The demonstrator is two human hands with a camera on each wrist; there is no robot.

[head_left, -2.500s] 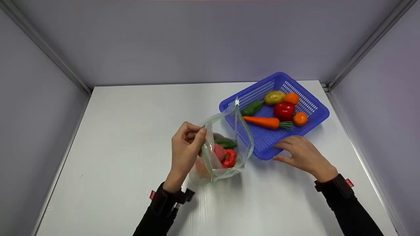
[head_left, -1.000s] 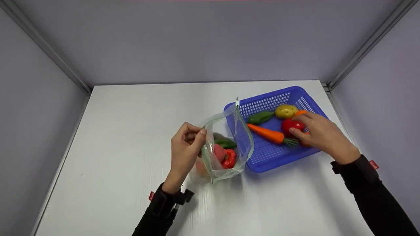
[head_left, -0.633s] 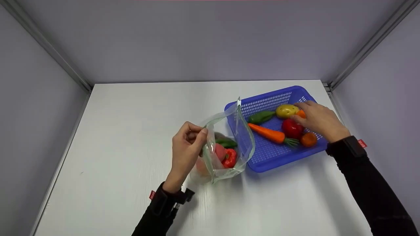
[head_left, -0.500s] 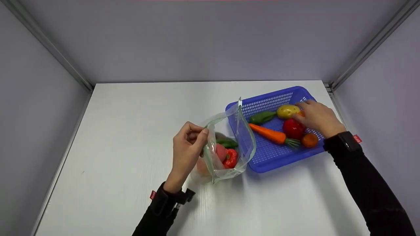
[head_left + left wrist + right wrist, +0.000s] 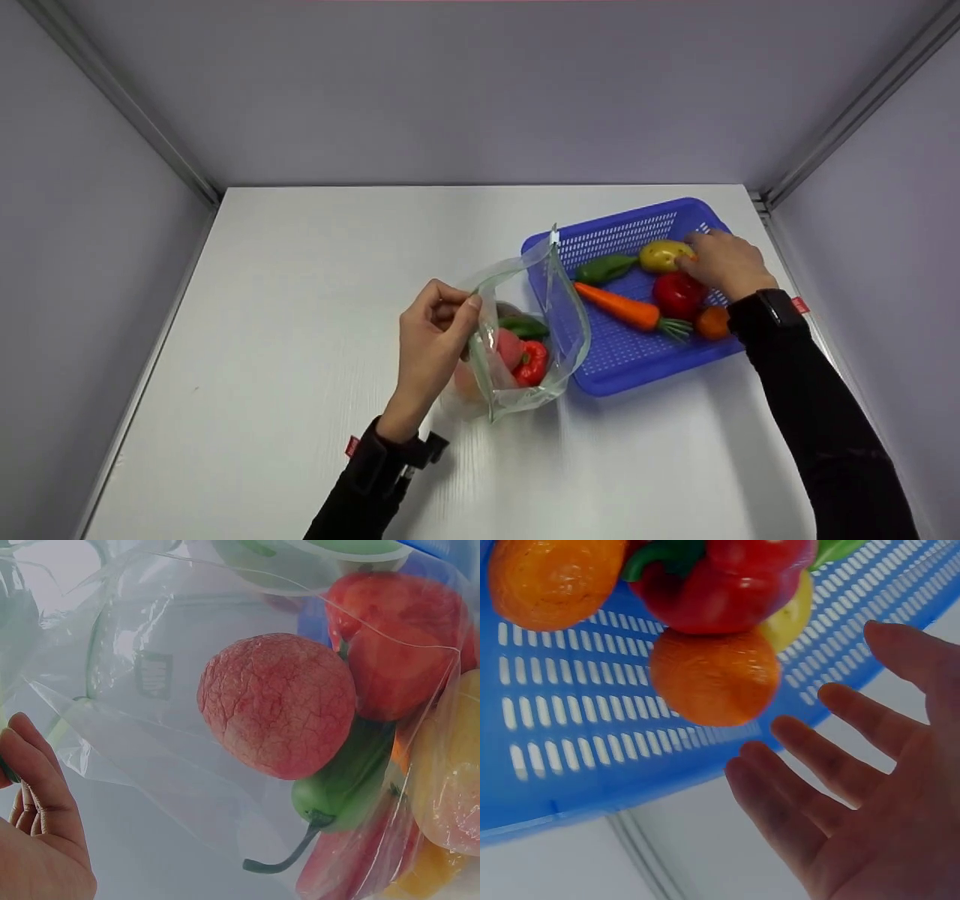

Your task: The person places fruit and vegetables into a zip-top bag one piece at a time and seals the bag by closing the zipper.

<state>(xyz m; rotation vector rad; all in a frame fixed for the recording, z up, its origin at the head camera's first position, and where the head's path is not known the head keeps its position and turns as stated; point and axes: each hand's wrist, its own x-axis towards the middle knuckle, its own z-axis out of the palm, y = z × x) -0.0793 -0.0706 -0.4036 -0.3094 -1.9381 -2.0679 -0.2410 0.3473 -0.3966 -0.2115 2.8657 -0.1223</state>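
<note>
In the head view my left hand (image 5: 431, 341) pinches the rim of a clear zip bag (image 5: 517, 406) between thumb and fingers. Inside lie a wrinkled pink-red fruit (image 5: 277, 705), a red pepper (image 5: 532, 364), a green pepper (image 5: 524, 325) and other produce. My right hand (image 5: 724, 262) is over the far right of a blue basket (image 5: 615, 352), mostly covering an orange there. The right wrist view shows that orange (image 5: 712, 679) beside a red bell pepper (image 5: 742, 585), my fingers extended and a little apart from it.
The basket also holds a yellow potato (image 5: 664, 256), a green pepper (image 5: 606, 268), a carrot (image 5: 626, 309) and another orange (image 5: 712, 322). Bag and basket stand close together on a white table (image 5: 315, 300). Grey walls (image 5: 480, 90) enclose its back and sides.
The basket has turned and shifted toward the front right. My right hand has left its near rim, passed over the red pepper and moved to the far orange. My left hand stays on the bag.
</note>
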